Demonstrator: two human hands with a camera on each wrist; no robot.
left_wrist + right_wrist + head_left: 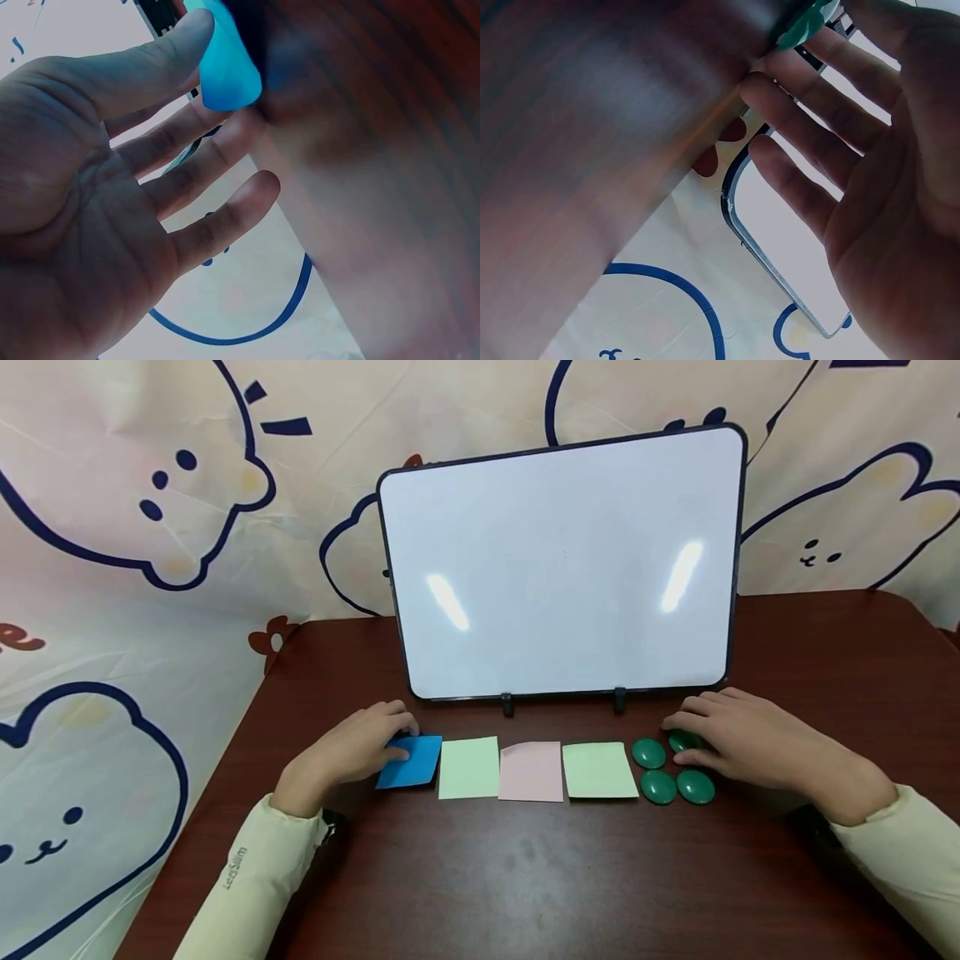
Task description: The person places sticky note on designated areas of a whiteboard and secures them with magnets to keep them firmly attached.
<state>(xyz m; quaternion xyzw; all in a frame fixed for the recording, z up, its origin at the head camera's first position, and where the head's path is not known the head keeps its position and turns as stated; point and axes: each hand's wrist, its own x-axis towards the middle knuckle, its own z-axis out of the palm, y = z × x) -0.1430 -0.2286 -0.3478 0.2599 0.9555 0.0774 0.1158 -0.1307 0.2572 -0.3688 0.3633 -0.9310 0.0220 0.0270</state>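
My left hand pinches a blue sticky note at its left side, thumb on the upper face; in the left wrist view the note curls up beside the thumb. Pale green, pink and another pale green sticky note lie in a row to its right. My right hand holds a round green magnet between thumb and fingers, partly hidden by them. More glossy green magnets lie just left of and below it. In the right wrist view, the green magnet shows near the fingertips.
A blank whiteboard with a dark frame stands upright behind the notes on two small black feet. All of it is on a dark brown table. A cartoon-printed cloth hangs behind and at the left.
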